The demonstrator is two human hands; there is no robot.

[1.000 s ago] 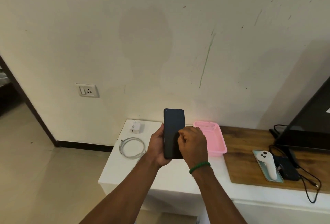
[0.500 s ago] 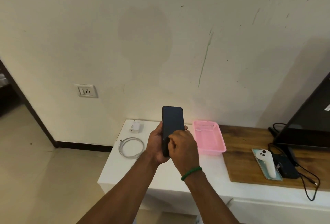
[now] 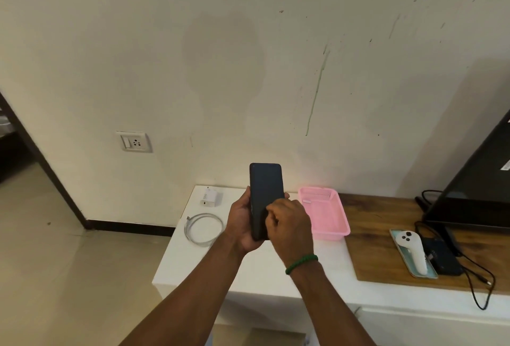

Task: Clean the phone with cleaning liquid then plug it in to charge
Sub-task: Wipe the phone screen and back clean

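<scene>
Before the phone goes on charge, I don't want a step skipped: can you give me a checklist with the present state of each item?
1. Phone held securely in left hand: ok.
2. Right hand on the screen's lower part, wiping: cannot tell, no cloth visible.
3. Cleaning liquid applied: cannot tell, no bottle in view.
4. Charging cable on the white table, coiled, unconnected: ok.
5. Charger adapter beside the cable, not in the wall socket: not ok.

Both forearms reach forward. The left hand [image 3: 240,224] is curled in an upright grip, while the right hand [image 3: 289,227] has fingers bent, pressed close beside it.
</scene>
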